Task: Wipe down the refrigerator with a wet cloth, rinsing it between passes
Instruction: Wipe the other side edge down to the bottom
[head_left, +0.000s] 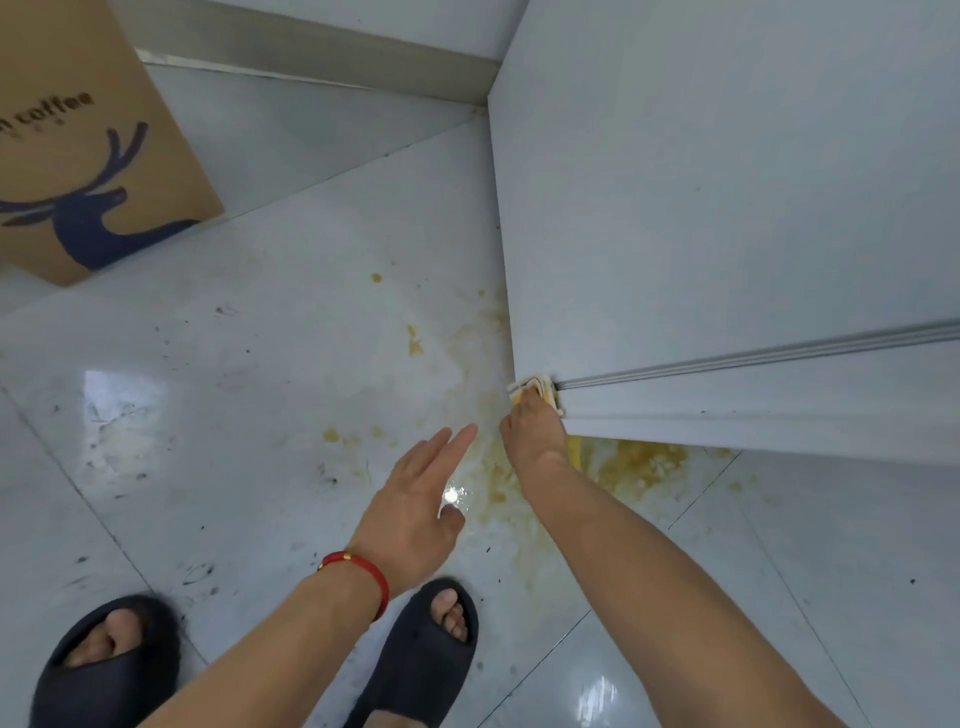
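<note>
Low down, right hand presses cloth against refrigerator; left hand open.

cloth: mostly hidden under my right hand | my fingers: hidden behind knuckles | cardboard box: cut by left edge

The scene is bright and evenly lit with cool white light from overhead, which throws hard glare patches on the glossy floor tiles: at near left, near right and beside the left hand. Shadows are soft and faint, and focus is fairly sharp throughout. Wide-angle distortion slants the refrigerator and bends tile lines toward the edges.
</note>
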